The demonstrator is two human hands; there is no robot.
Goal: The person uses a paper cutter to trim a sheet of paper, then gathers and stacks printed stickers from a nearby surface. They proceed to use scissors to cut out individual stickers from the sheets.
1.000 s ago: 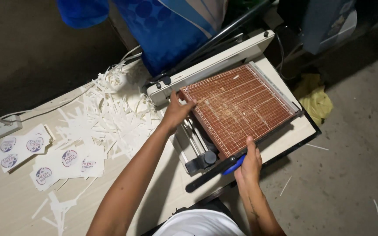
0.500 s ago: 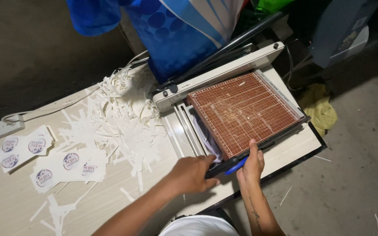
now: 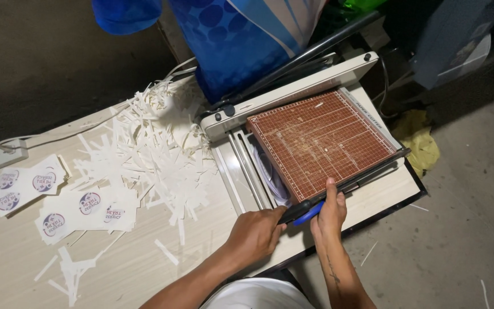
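A small print workshop: paper cutter, paper offcuts, printed stickers

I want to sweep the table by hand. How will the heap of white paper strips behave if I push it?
The white paper strips look thin and loosely tangled, so they are probably very light and would likely scatter rather than slide together. Some lie close to the printed stickers, so a push may drag those along too.

paper cutter on table, paper scraps left
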